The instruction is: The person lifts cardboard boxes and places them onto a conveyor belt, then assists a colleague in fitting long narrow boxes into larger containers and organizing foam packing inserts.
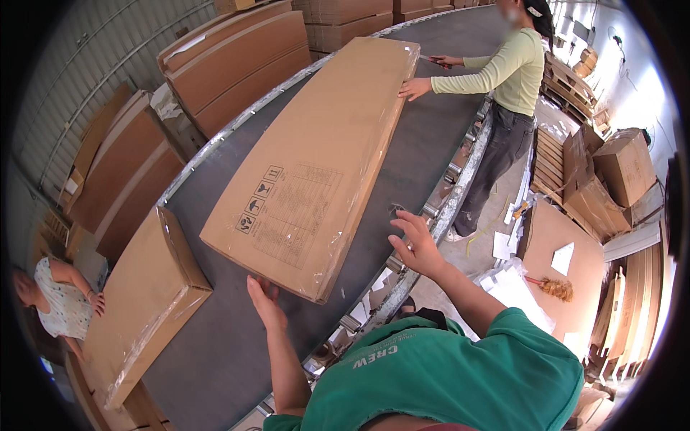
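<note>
A long flat cardboard box (309,158), taped along its edges and printed with handling symbols, lies lengthwise on a dark conveyor belt (205,359) in front of me. My left hand (266,302) is at its near end, fingers apart by the lower edge; whether they touch the cardboard I cannot tell. Over the belt's right edge, my right hand (417,243) hovers with spread fingers and holds nothing. A co-worker in a light green top (519,61) has one hand on the box's far right side and a small tool in the other hand.
Left on the belt stands a second taped box (154,305), another person's hand (97,302) on it. Stacked cardboard (237,61) lines the belt's far side. Metal rollers (453,171) run along the near edge. Cartons (622,169) and a feather duster (553,287) are to the right.
</note>
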Available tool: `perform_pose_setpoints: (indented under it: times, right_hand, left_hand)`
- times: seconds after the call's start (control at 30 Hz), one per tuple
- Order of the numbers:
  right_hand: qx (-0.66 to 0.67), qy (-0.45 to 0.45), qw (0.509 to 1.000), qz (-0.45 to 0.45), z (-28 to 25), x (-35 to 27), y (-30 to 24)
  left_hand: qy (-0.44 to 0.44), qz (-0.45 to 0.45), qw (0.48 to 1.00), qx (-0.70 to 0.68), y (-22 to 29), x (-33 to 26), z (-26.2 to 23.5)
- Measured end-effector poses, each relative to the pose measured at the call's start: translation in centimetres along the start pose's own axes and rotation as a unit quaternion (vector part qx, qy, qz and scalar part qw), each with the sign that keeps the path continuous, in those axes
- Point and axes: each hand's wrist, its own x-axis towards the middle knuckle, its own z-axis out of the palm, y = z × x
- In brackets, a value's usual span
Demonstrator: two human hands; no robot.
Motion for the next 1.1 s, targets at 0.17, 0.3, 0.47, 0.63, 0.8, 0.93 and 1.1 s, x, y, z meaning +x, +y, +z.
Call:
perform_pose_setpoints:
  times: [0.17,0.3,0.47,0.63,0.8,0.93,1.1]
  right_hand:
    - [-0.009,0.001,1.000,0.013,-1.3,-1.5,1.4]
    - [-0.013,0.004,1.000,0.027,-2.3,-2.1,1.9]
    - [-0.024,0.010,1.000,0.016,-3.2,-3.0,2.5]
    - [-0.032,0.011,0.998,0.055,-4.1,-4.2,3.8]
    - [-0.003,0.007,0.998,0.059,-2.8,-3.6,2.8]
    - [0.016,-0.009,1.000,0.018,-0.7,-2.1,1.4]
    - [0.031,-0.042,0.999,0.000,0.2,-2.3,-0.3]
  left_hand:
    - [-0.008,-0.014,1.000,-0.015,-0.4,1.6,1.1]
    - [-0.008,0.015,1.000,-0.003,-1.6,2.6,3.1]
    - [-0.040,0.031,0.996,-0.073,-4.3,3.6,3.0]
    - [-0.063,-0.038,0.995,-0.067,-2.1,1.0,2.9]
    - [-0.061,-0.043,0.995,-0.073,-1.7,-0.6,2.6]
    - [-0.033,-0.033,0.995,-0.083,-0.9,-2.0,1.8]
    - [-0.023,-0.057,0.996,-0.064,-1.5,-2.9,0.9]
